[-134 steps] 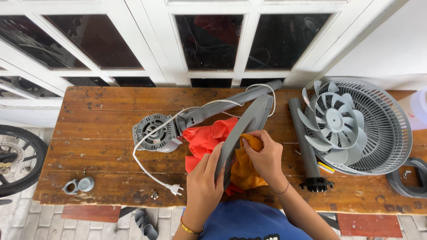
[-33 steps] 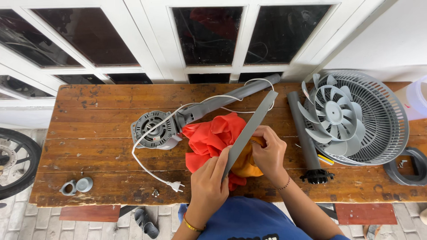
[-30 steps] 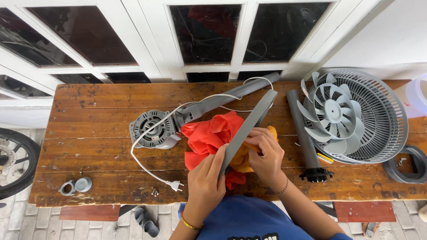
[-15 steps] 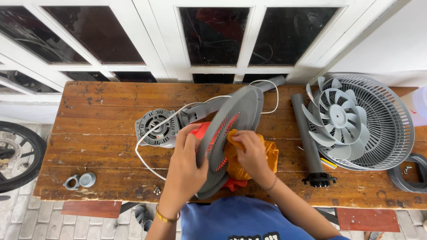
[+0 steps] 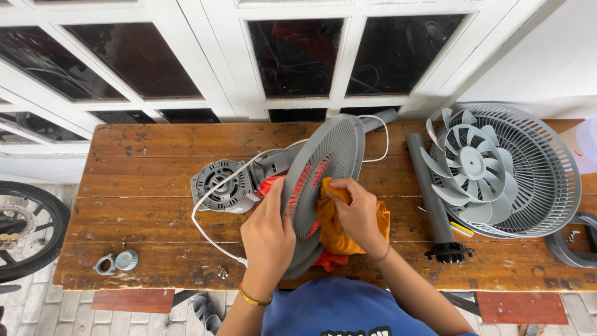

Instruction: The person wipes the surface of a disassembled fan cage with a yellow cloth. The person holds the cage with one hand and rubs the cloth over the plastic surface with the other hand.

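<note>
grey fan grille (image 5: 323, 168) tilted, orange cloth (image 5: 339, 227) against it

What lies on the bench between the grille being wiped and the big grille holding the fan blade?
In the head view, a dark grey pole with a toothed end lies between the held grille and the big grille.

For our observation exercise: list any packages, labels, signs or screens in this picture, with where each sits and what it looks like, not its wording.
White plastic container: far right edge of the wooden table, mostly cut off, with small red marks on its side.
Small yellow strip: under the fan grille with blades, possibly a label; too small to tell.
No signs or screens.
</note>
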